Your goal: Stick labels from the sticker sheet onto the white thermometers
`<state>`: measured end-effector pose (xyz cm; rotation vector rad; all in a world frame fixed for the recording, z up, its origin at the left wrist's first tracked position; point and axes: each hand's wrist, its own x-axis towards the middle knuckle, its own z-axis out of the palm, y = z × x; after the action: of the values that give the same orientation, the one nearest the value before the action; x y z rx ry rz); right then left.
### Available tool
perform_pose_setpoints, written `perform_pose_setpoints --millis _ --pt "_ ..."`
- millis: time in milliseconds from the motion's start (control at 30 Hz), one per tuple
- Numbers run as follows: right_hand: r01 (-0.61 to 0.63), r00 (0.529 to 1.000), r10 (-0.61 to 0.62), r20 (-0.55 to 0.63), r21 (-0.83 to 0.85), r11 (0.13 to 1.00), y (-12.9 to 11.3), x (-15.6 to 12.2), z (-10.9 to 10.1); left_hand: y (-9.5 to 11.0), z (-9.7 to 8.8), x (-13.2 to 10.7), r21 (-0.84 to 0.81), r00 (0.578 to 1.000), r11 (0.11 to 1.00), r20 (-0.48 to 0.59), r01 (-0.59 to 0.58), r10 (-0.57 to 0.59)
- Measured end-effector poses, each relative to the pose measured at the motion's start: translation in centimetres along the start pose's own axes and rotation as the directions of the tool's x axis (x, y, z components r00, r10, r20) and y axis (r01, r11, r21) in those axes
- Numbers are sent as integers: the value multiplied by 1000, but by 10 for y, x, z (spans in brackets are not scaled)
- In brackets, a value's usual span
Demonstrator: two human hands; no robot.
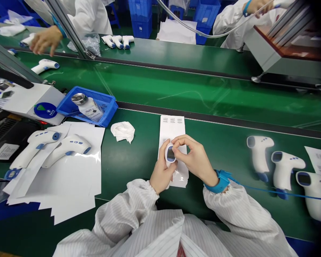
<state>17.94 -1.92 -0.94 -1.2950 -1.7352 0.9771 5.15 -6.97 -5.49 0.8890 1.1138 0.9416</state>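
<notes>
My left hand (162,171) grips a white infrared thermometer (170,155) upright, its dark display facing up. My right hand (192,159) pinches at the top of that display, with the fingertips hiding part of it. Under both hands lies a white label sheet (172,125) with rows of small printed labels. A shiny clear film (179,178) shows below the thermometer. A blue strap (221,181) circles my right wrist. To the left, two white-and-blue thermometers (66,150) lie on white paper sheets (77,185). Three more (286,169) stand in a row to the right.
A crumpled white cloth (123,131) lies near a blue tray (107,107) holding a metal-capped bottle (88,108). A white machine (24,101) stands at the left. Beyond a green conveyor belt (176,85), a co-worker's hand (45,40) reaches near more thermometers.
</notes>
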Motion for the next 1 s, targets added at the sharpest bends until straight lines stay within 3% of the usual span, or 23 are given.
perform_pose_setpoints --millis 400,600,767,1000 --pt "-2 1000 2 21 -3 1000 -1 2 -3 5 0 -1 9 999 1000 32 4 -4" --pt "17 1000 -16 18 -13 1000 0 2 -4 7 -5 -2 -112 993 993 109 -32 44" --pt "19 1000 -19 15 -11 1000 0 3 -3 6 -5 -2 -126 997 992 79 27 -17" --pt "15 1000 -15 6 -10 1000 0 3 -3 5 -6 -2 -127 996 992 94 3 10"
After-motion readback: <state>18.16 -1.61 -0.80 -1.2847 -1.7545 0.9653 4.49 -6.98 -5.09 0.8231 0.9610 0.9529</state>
